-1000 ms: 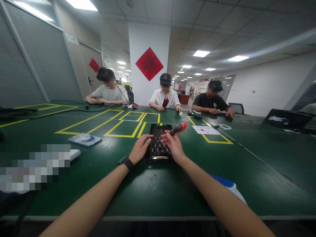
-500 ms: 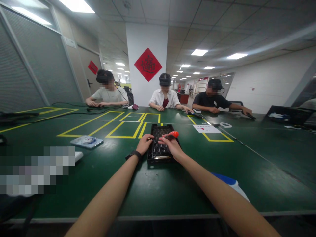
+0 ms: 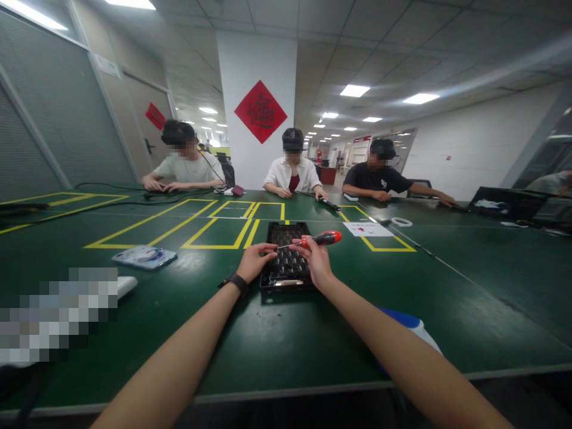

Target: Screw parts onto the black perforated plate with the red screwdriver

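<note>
On a large dark green table (image 3: pixel 277 351), a rectangular black plastic case (image 3: pixel 286 292) with a patterned, glossy interior is set directly in front of the camera wearer, with one short end turned toward the near table edge. A pale metallic strip (image 3: pixel 288 283) can be seen inside that near end.

A screwdriver with a red and black handle and a thin metal shaft (image 3: pixel 328 238) is grasped in the right hand (image 3: pixel 316 262), between thumb and fingers, over the right part of the case. It is held nearly level, its handle pointed right and its shaft pointed left toward the other hand.

The left hand (image 3: pixel 254 261), with a black band (image 3: pixel 238 282) worn at its wrist, is placed at the left side of the case. Its thumb and fingertips are brought close together by the screwdriver's tip; whether anything small is pinched there cannot be told.

To the left, a flat, pale blue patterned object (image 3: pixel 145 257) is laid on the table. A blue and white object (image 3: pixel 402 320) is partly covered by the right forearm. Beyond the case, rectangles are marked in yellow tape (image 3: pixel 214 246), and three people are seated across the table.
</note>
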The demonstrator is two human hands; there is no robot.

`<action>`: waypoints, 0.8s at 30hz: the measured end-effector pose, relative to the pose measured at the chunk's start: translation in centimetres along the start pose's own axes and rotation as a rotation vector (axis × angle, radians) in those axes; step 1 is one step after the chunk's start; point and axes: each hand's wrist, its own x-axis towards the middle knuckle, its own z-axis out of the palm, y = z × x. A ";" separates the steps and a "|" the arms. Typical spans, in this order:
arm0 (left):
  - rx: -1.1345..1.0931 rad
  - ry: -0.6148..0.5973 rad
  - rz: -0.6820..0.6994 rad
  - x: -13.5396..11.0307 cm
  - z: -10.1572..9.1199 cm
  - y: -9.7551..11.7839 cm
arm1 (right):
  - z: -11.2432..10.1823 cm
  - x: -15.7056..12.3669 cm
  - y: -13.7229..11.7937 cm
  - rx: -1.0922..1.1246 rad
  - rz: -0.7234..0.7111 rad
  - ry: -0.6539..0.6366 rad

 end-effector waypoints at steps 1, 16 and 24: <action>-0.001 0.011 -0.004 -0.1 0.0 0.1 | 0.0 0.0 0.0 -0.001 -0.003 -0.009; -0.058 0.090 0.022 -0.3 0.1 0.6 | -0.2 -0.1 -0.1 -0.022 -0.045 0.103; -0.053 0.057 0.073 0.0 0.1 0.4 | -0.4 0.1 0.1 -0.009 -0.062 0.105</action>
